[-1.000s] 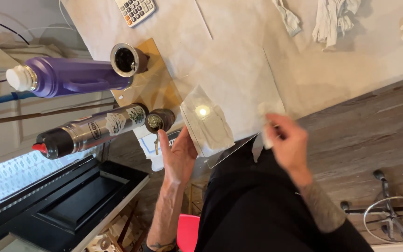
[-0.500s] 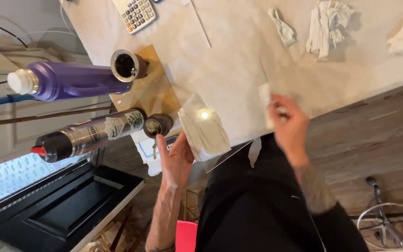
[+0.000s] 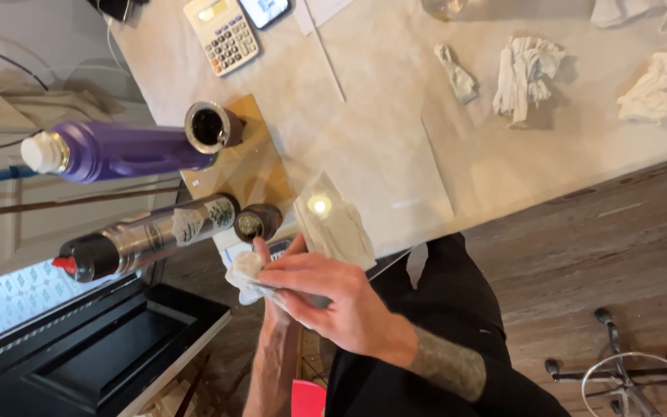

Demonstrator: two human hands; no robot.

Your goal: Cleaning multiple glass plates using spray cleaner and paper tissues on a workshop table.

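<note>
Both hands have met just off the near edge of the paper-covered table point(image 3: 395, 147): the right hand point(image 3: 333, 297) lies across the left hand point(image 3: 272, 270), and between them sits a crumpled white tissue point(image 3: 242, 272), pinched by the left fingers with the right hand's fingers curled loosely over it. It looks like wiping, either of the hands or of something small hidden inside the tissue; I cannot tell which. Judging by the used wads of tissue point(image 3: 526, 69) scattered at the far side of the table, a good deal of wiping is done, though how much remains is not shown. Just beyond the hands stand a small dark jar point(image 3: 256, 222), a silver spray can with a red nozzle point(image 3: 144, 238), a purple bottle point(image 3: 113, 150) and a metal cup point(image 3: 210, 125) on a wooden board point(image 3: 252, 166). A clear glass block point(image 3: 333, 224) sits at the table's edge, close enough to be knocked. A calculator point(image 3: 221, 35) lies farther off.
</note>
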